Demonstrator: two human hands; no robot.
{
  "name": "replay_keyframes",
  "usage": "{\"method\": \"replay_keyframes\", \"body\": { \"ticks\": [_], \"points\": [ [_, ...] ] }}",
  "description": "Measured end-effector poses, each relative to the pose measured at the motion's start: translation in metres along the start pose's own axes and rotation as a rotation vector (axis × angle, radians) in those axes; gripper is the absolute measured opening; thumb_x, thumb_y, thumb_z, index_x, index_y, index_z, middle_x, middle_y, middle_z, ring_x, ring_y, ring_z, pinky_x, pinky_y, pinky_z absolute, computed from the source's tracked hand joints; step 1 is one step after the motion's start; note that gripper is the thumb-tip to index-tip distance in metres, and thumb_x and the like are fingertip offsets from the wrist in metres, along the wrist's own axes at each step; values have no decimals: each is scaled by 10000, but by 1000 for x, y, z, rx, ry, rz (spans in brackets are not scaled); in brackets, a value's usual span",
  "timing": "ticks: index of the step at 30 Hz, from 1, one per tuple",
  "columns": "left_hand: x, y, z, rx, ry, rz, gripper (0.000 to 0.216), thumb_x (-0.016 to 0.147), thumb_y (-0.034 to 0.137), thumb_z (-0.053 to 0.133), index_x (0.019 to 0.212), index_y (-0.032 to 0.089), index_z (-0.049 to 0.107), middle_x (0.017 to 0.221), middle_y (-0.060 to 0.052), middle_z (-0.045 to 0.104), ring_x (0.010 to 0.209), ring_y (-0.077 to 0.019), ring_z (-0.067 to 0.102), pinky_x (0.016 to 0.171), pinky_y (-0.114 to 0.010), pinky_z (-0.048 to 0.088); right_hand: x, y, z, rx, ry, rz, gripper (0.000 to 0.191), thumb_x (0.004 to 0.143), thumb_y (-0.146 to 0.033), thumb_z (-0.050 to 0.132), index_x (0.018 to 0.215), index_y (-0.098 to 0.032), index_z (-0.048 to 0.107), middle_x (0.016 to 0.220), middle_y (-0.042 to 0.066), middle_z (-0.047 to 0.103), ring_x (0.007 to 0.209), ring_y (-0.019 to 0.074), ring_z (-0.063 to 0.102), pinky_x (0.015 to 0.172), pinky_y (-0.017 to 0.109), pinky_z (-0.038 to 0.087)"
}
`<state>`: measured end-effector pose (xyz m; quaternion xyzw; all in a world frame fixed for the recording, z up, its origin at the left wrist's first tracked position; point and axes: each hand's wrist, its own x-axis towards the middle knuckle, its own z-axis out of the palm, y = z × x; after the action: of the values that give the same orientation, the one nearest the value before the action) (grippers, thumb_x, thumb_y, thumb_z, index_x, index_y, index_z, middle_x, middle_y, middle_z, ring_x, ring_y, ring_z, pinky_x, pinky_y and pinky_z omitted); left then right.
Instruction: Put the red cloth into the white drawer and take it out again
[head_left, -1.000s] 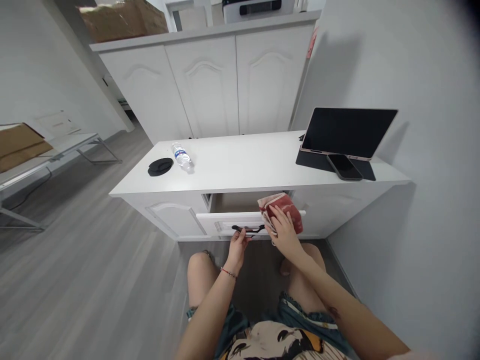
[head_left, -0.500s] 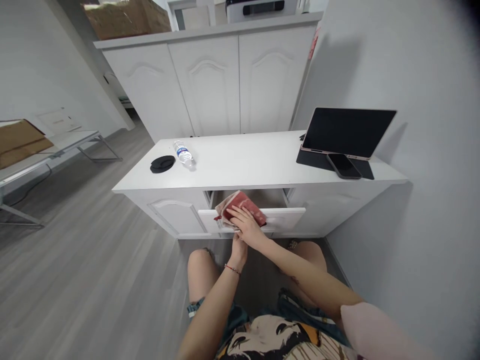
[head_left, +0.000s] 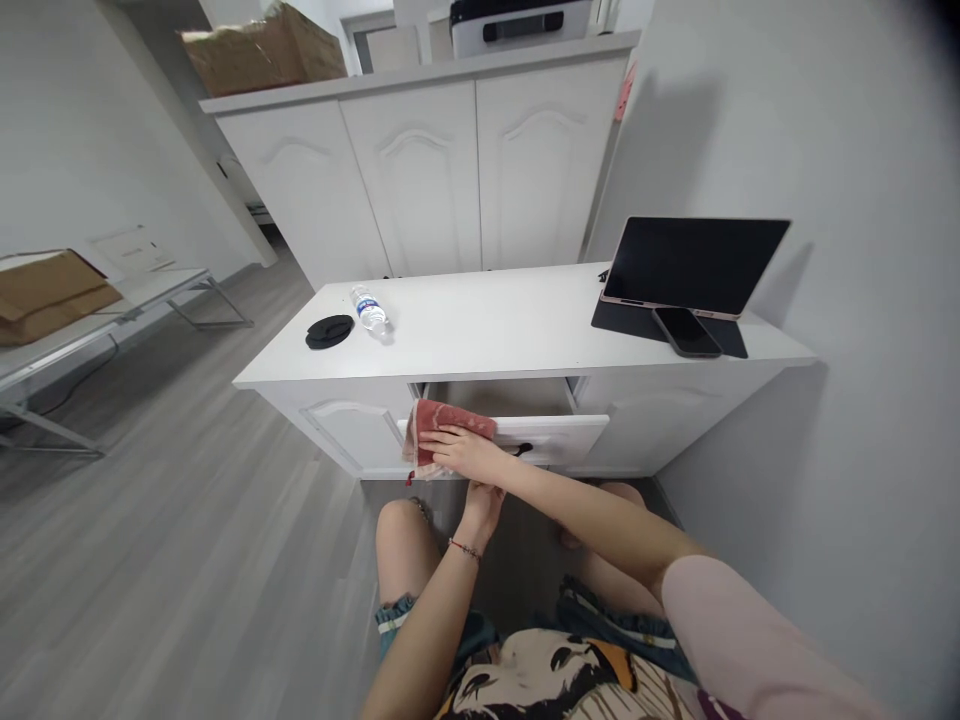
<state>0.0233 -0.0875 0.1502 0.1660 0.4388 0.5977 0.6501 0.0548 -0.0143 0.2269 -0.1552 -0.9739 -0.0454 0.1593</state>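
My right hand (head_left: 466, 452) presses a red and pale pink cloth (head_left: 442, 425) over the top left edge of a pulled-out white drawer (head_left: 551, 430). Its fingers lie along the cloth, and the thumb is out of sight. Below the right wrist, my left hand (head_left: 486, 502) is close to the lower part of the drawer front. Most of its fingers are hidden, so what it touches cannot be made out. A dark handle (head_left: 523, 449) shows on the drawer front, right of the cloth. The drawer's visible interior is bare.
On the white cabinet top (head_left: 487, 325) are a plastic bottle (head_left: 371, 312), a black round object (head_left: 328, 331), a tablet-like screen (head_left: 697, 262) and a phone (head_left: 686, 332). A wall (head_left: 862, 450) rises at the right. Cardboard boxes (head_left: 266, 50) stand farther back.
My right hand and the cloth have moved left along the drawer edge, uncovering the dark handle. My left hand has shifted slightly right and down.
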Motion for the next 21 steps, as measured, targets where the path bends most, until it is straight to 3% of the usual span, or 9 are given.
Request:
{"method": "replay_keyframes", "body": {
  "ticks": [3, 8, 21],
  "points": [
    [1, -4, -5, -71, -37, -29, 185, 710, 65, 673, 826, 192, 606, 808, 3, 646, 818, -143, 611, 822, -322, 461, -17, 5, -4, -5, -39, -40, 204, 877, -101, 488, 982, -145, 658, 1394, 114, 527, 1363, 179, 380, 1168, 338, 236],
    [4, -4, -3, -189, -10, -80, 343, 516, 32, 746, 706, 201, 516, 700, 51, 609, 717, -117, 590, 778, -299, 430, -50, 12, -14, -21, -88, -2, 204, 841, -98, 538, 992, -157, 661, 1354, 107, 567, 1381, 177, 350, 1154, 356, 274],
    [-1, 9, -2, -217, -44, -164, 358, 594, 102, 740, 842, 248, 527, 734, 50, 633, 639, -102, 599, 716, -270, 457, -144, 15, -30, -97, -43, 237, 291, 890, -123, 489, 1133, -171, 641, 1381, 85, 543, 1331, 189, 431, 1118, 404, 321]
  ]
}}
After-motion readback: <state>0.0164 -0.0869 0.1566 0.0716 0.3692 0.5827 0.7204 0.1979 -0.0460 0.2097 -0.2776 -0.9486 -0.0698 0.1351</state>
